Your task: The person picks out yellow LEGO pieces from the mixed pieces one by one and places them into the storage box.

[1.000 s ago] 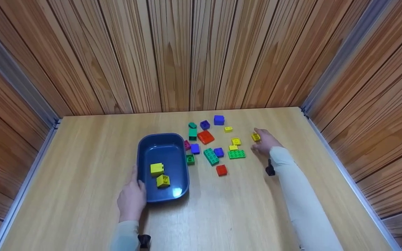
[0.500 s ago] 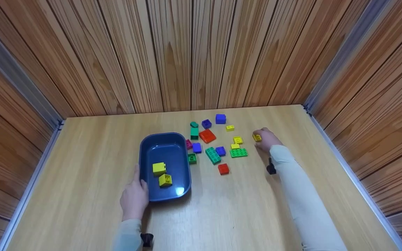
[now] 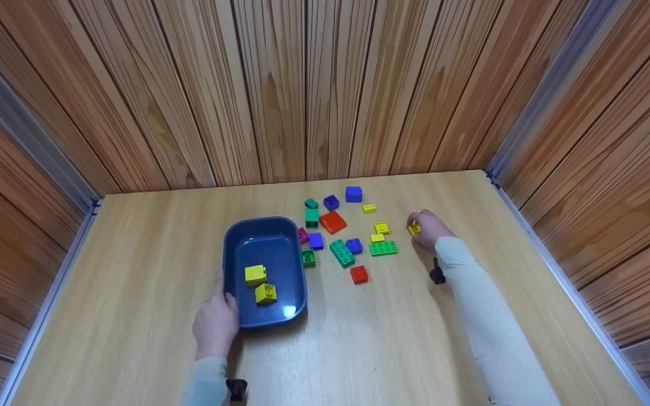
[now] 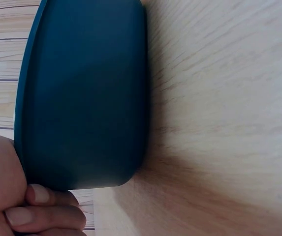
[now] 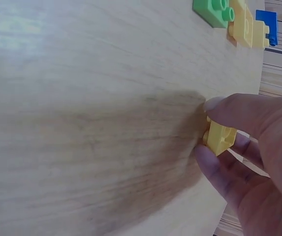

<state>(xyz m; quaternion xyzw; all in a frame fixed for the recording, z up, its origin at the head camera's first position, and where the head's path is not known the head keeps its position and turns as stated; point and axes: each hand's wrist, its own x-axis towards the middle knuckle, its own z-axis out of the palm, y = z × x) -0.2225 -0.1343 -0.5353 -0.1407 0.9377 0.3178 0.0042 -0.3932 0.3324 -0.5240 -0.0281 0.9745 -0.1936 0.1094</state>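
My right hand (image 3: 430, 228) pinches a yellow toy brick (image 3: 413, 229) between thumb and fingers, at the right of the table. Close up in the right wrist view, the thumb is on one side of this brick (image 5: 220, 137) and a fingertip on the other. My left hand (image 3: 216, 322) holds the left side of a dark blue tray (image 3: 293, 270), index finger along its wall. Curled fingers (image 4: 52, 216) show by the tray's corner in the left wrist view. Inside the tray lie two yellow bricks, one (image 3: 255, 275) behind the other (image 3: 266, 294).
Loose bricks lie between the tray and my right hand: a long green brick (image 3: 342, 253), a light green brick (image 3: 383, 248), a red brick (image 3: 359, 274), a flat red brick (image 3: 333, 222), a purple-blue brick (image 3: 354, 194) and several more. A wooden wall (image 3: 280, 90) rises behind the table.
The fingers of my right hand have come together on the yellow brick, which has shifted slightly toward me. My left hand stays at the tray.
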